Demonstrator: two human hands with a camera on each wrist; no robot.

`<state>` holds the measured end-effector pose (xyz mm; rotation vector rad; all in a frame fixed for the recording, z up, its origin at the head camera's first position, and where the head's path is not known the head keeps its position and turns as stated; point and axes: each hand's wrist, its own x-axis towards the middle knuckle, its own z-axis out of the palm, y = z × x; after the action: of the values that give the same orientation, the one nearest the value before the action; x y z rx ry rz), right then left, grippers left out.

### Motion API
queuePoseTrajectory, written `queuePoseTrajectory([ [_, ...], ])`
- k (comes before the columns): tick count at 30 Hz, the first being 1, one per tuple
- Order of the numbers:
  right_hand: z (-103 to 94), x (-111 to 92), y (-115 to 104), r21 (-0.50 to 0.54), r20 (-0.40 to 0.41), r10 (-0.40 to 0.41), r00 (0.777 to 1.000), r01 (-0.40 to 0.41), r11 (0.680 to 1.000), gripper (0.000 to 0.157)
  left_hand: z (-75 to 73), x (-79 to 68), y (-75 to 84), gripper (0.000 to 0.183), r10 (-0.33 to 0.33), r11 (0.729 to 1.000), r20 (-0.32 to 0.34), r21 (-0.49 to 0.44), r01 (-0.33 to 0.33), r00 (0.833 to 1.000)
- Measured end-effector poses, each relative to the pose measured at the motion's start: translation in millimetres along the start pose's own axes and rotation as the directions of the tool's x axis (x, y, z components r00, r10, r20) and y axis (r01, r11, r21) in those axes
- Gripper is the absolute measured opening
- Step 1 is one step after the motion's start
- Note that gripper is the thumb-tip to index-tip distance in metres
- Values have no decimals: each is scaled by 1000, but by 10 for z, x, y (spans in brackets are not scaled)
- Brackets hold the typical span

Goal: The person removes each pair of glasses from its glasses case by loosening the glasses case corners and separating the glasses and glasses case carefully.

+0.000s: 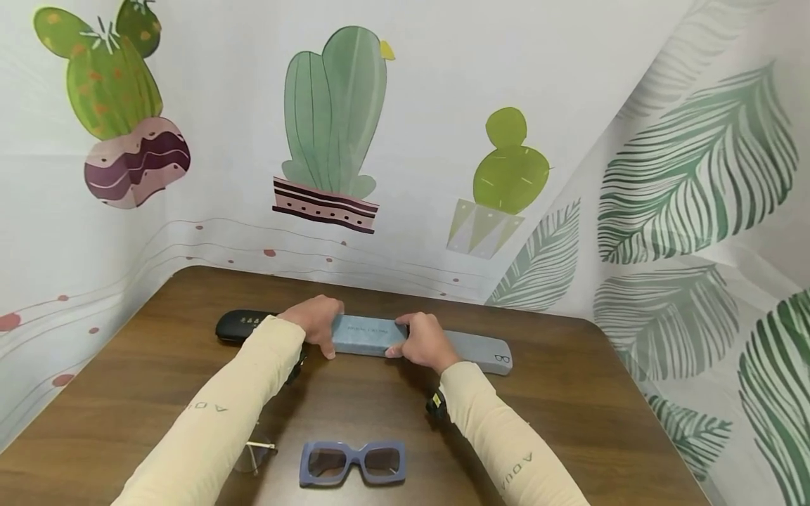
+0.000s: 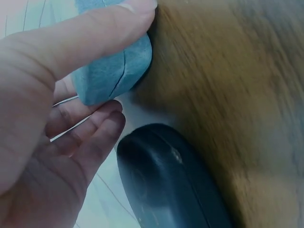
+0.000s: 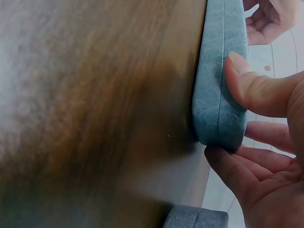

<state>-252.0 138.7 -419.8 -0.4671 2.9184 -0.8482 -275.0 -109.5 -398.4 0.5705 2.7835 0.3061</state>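
A blue glasses case (image 1: pixel 363 337) lies near the back of the table, between my two hands. My left hand (image 1: pixel 316 322) holds its left end, thumb on the near side, fingers round the far side and end. At the other end my right hand (image 1: pixel 422 342) grips it, with the thumb (image 3: pixel 244 85) on the case's front edge and fingertips at its rounded end. Just left of the blue case sits a black glasses case (image 1: pixel 239 325), partly hidden by the left hand. To the right lies a grey case (image 1: pixel 479 349) with a small glasses mark.
Blue-framed sunglasses (image 1: pixel 356 457) rest at the front of the table (image 1: pixel 557 422). Beside my left forearm is a small see-through item with a thin pale stick (image 1: pixel 261 445), partly covered by the sleeve. A cactus-print curtain (image 1: pixel 418 154) hangs behind the table's back edge.
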Motion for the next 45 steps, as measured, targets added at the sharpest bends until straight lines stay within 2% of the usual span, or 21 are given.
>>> queuePoseTrajectory([
  [7, -17, -30, -2, 3, 25, -34, 999, 34, 999, 67, -25, -39, 8, 81, -30, 1000, 18, 1, 30, 999],
  [14, -73, -123, 78, -3, 16, -116, 993, 116, 993, 68, -25, -78, 57, 95, -3, 1000, 17, -1, 3, 1000],
  [18, -147, -164, 126, -7, 7, -137, 991, 137, 991, 71, -5, -66, 141, 101, 32, 999, -13, -6, -32, 999],
  [27, -394, -261, 329, -66, -5, -146, 989, 145, 987, 75, 123, 93, 476, 103, 135, 991, -90, 9, -135, 987],
  [32, -554, -328, 528, -102, -10, -156, 988, 154, 983, 75, 158, 154, 726, 98, 188, 982, -84, 13, -188, 979],
  [37, -712, -397, 738, -118, 8, -140, 990, 139, 983, 76, 199, 205, 950, 92, 209, 978, -63, 37, -207, 976],
  [41, -836, -468, 929, -125, 37, -87, 995, 91, 988, 77, 257, 269, 1100, 88, 220, 973, -49, 87, -215, 974],
  [45, -966, -550, 1083, -133, 80, -32, 996, 43, 990, 82, 296, 322, 1228, 84, 248, 966, -41, 88, -244, 968],
])
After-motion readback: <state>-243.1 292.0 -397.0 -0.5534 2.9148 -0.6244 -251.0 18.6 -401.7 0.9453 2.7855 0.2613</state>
